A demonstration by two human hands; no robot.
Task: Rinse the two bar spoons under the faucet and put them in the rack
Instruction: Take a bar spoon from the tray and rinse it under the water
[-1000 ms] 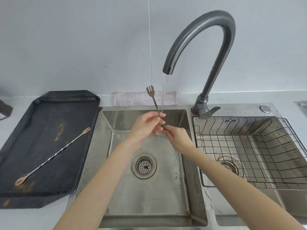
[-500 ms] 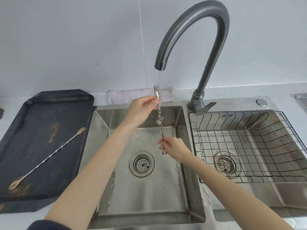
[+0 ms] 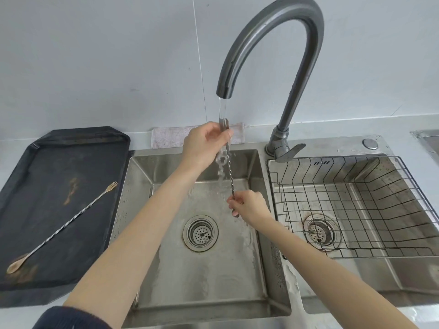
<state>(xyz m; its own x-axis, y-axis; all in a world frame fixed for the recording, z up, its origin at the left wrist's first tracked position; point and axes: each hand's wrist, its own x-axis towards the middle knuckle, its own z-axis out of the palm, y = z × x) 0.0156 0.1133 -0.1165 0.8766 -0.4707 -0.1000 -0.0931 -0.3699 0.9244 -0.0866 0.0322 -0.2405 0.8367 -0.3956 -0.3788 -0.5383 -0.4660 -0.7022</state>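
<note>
- Your right hand [image 3: 249,205], low in the middle of the frame, pinches the lower end of a spoon [image 3: 230,172]; the bowl tip pokes out just under your fingers.
- That spoon stands nearly upright over the left sink [image 3: 261,269], its twisted stem in the water stream.
- Your left hand [image 3: 204,146], higher up, curls round the spoon's upper end, where the water hits your fingers.
- The second spoon [image 3: 64,225] lies slantwise on the dark tray [image 3: 28,176] at the left of the frame, bowl at lower left, fork end at upper right.
- The wire rack [image 3: 403,210] sits in the right basin, at the right of the frame.
- The faucet [image 3: 294,74] arches over the top centre, running, with a cloth [image 3: 166,138] lying against the wall behind your left hand.
</note>
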